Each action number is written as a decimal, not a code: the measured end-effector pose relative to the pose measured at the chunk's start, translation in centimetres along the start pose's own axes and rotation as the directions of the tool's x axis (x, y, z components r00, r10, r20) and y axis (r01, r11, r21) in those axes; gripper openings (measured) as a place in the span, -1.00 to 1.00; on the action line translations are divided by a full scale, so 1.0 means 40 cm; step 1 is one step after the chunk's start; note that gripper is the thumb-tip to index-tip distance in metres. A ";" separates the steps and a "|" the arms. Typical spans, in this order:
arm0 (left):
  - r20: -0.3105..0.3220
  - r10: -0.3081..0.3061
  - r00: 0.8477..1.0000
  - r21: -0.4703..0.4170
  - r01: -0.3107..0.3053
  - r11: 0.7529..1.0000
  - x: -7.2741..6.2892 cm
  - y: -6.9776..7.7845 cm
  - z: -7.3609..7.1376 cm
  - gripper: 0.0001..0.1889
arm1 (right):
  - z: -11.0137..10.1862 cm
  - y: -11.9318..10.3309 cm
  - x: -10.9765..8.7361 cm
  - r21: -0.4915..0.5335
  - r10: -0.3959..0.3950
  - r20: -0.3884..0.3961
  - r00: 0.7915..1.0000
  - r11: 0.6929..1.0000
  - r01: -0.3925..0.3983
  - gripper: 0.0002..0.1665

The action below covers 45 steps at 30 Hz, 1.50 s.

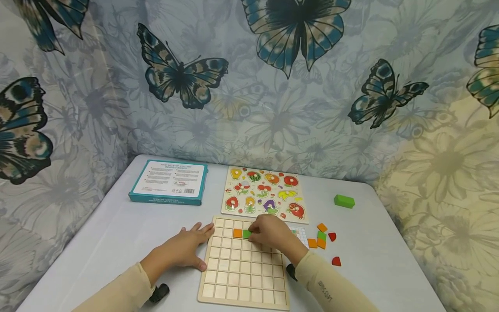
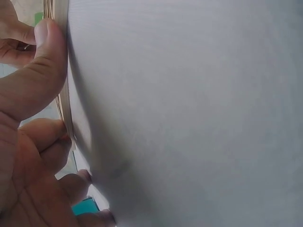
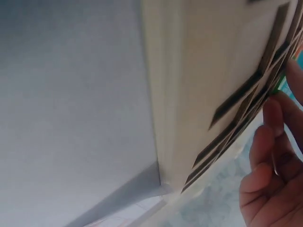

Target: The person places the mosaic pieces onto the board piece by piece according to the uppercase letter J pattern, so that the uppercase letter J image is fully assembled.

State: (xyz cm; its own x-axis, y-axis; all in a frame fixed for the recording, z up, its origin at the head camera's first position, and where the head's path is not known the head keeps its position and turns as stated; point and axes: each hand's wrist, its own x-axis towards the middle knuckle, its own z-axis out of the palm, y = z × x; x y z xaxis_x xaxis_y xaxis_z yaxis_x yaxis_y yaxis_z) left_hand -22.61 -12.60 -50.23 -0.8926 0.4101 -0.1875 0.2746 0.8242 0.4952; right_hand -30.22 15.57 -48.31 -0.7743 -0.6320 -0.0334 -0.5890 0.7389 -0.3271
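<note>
A wooden grid board lies on the table before me. An orange square tile fills one of its cells near the far edge, and a green square tile is just to its right. My right hand reaches over the board and pinches the green tile between thumb and finger; green shows between the fingertips in the right wrist view too. With fingers spread, my left hand rests at the board's left edge. In the left wrist view its thumb presses against the board's side.
A fruit puzzle board lies behind the grid, a teal-edged box at back left. A gridded card is partly hidden by my right arm. Loose tiles, red pieces and a green block are on the right.
</note>
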 end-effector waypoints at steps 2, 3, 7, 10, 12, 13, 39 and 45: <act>0.000 -0.009 1.000 0.003 0.009 1.000 0.001 0.002 -0.001 0.15 | -0.002 -0.003 0.002 -0.005 0.015 0.000 1.000 1.000 -0.015 -0.73; 0.000 -0.012 1.000 0.005 0.012 1.000 0.003 0.002 -0.001 0.15 | -0.004 -0.003 0.002 -0.007 0.023 0.000 1.000 1.000 -0.023 -0.71; 0.001 -0.020 1.000 0.013 0.020 1.000 0.006 0.002 -0.002 0.16 | -0.024 0.015 -0.013 0.033 0.082 0.009 0.997 0.996 -0.082 -0.63; 0.007 -0.022 1.000 0.012 0.022 1.000 0.007 0.004 -0.003 0.16 | -0.052 0.058 -0.048 0.078 0.157 0.007 0.988 0.985 -0.157 -0.60; 0.012 -0.025 1.000 0.002 0.025 1.000 0.005 0.006 -0.005 0.16 | -0.074 0.099 -0.082 0.095 0.224 -0.006 0.975 0.970 -0.222 -0.62; 0.016 -0.026 1.000 -0.002 0.026 1.000 0.004 0.007 -0.006 0.16 | -0.084 0.122 -0.101 0.094 0.266 -0.010 0.964 0.960 -0.264 -0.63; 0.014 -0.027 1.000 0.013 0.026 1.000 0.002 0.015 0.000 0.15 | -0.099 0.308 -0.302 0.047 0.462 0.002 0.887 0.886 -0.461 -0.75; 0.008 -0.032 0.999 0.010 0.032 0.999 0.002 0.015 0.002 0.14 | -0.105 0.308 -0.307 0.053 0.435 -0.011 0.900 0.900 -0.434 -0.77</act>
State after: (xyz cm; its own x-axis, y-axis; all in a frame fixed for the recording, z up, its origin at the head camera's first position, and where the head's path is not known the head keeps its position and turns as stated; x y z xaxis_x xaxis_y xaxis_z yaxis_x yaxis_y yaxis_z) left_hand -22.47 -12.03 -50.03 -0.8979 0.3866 -0.2103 0.2493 0.8406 0.4809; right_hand -28.94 33.41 -47.95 -0.9558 -0.2454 -0.1621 -0.1818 0.9263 -0.3302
